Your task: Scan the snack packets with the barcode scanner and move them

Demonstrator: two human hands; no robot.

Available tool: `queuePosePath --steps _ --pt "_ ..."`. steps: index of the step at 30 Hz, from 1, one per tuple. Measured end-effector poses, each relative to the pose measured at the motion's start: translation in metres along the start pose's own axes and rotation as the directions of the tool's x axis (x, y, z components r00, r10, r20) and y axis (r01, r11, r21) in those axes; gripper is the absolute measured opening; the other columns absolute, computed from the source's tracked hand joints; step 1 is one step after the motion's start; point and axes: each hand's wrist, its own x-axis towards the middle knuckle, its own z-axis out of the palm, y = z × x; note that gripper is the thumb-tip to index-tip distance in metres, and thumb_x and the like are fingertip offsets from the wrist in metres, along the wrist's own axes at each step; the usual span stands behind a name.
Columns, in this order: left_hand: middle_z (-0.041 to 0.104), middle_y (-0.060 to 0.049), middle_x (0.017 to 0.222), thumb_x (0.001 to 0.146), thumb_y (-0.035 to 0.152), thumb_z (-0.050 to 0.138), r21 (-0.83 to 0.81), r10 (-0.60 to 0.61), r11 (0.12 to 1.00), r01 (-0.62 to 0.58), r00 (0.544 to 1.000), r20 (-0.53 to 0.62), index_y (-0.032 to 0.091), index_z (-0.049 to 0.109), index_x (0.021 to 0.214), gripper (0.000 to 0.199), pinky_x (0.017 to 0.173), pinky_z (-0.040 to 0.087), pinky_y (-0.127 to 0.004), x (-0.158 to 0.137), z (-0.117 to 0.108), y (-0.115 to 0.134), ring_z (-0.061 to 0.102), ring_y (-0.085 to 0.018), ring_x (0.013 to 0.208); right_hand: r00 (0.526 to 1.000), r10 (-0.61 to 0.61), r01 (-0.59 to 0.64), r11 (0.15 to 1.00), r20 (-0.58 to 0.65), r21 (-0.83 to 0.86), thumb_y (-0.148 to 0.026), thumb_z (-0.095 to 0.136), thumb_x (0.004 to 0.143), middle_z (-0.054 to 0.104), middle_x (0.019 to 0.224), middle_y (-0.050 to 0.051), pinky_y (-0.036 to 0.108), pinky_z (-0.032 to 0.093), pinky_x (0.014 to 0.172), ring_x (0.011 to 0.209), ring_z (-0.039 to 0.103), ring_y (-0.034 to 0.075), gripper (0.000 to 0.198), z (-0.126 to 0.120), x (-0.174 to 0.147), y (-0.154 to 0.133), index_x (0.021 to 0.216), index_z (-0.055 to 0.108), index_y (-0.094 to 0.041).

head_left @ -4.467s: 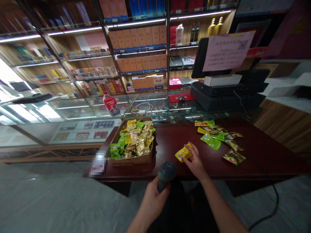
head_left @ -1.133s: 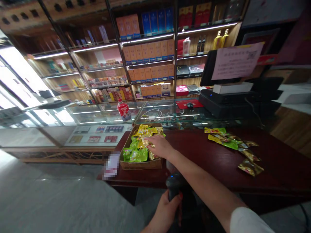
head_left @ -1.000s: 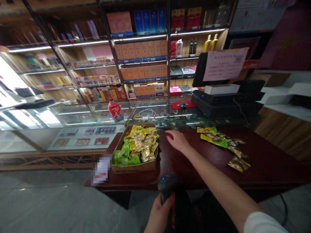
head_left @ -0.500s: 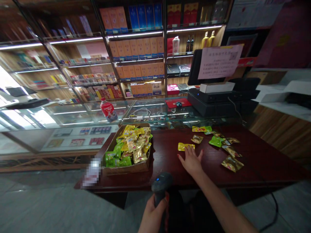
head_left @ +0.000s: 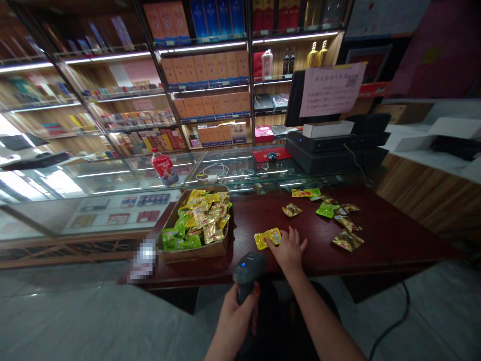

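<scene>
the yellow packet (head_left: 264, 239) lies on the counter (head_left: 319, 263) to the right of the cardboard box (head_left: 197, 254), nearer to it than half a second ago. beyond it from the box, the right hand (head_left: 290, 251) has its fingers spread, thumb on the packet. the left hand (head_left: 236, 308) wraps the scanner (head_left: 248, 268) by the box's near right corner.

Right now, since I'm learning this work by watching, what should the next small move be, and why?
Probably angle the handheld scanner, gripped in the left hand, toward the yellow packet: it lies on the dark table with the right hand at its edge, and the scanner looks close by.
</scene>
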Motion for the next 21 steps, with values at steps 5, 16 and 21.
queuePosePath --steps 5,16,21 --pt "0.048 0.007 0.039 0.069 0.067 0.071 0.036 0.046 0.998 -0.046 0.999 0.003 0.014 0.061 0.09 0.058 0.034 0.031 -0.018 -0.008 0.0 0.003 0.038 -0.008 0.031 0.993 -0.086 0.034 0.871 0.083 0.491 -0.051 0.063 0.084 0.068 0.126 0.015 0.052 0.047 0.103 0.113 0.065 0.032 0.055 -0.008 0.006 0.011 0.129 0.055 -0.021" --pt "0.047 0.008 0.041 0.074 0.061 0.071 0.131 0.117 0.984 -0.118 0.993 0.02 0.013 0.063 0.095 0.053 0.035 0.031 -0.019 -0.021 0.001 0.024 0.039 -0.009 0.033 0.973 -0.124 -0.102 0.533 0.197 0.84 -0.039 0.072 0.076 0.075 0.113 0.011 0.04 0.06 0.085 0.093 0.073 0.025 0.064 -0.001 0.009 0.025 0.135 0.055 -0.02" --pt "0.047 0.007 0.042 0.077 0.059 0.07 0.16 0.173 0.971 -0.177 0.984 0.04 0.016 0.06 0.081 0.044 0.036 0.032 -0.018 -0.029 0.004 0.042 0.04 -0.008 0.034 0.971 -0.166 -0.039 0.595 0.17 0.803 -0.042 0.071 0.076 0.077 0.104 0.011 0.042 0.059 0.084 0.09 0.073 0.027 0.035 0.011 0.011 0.032 0.103 0.071 -0.019"
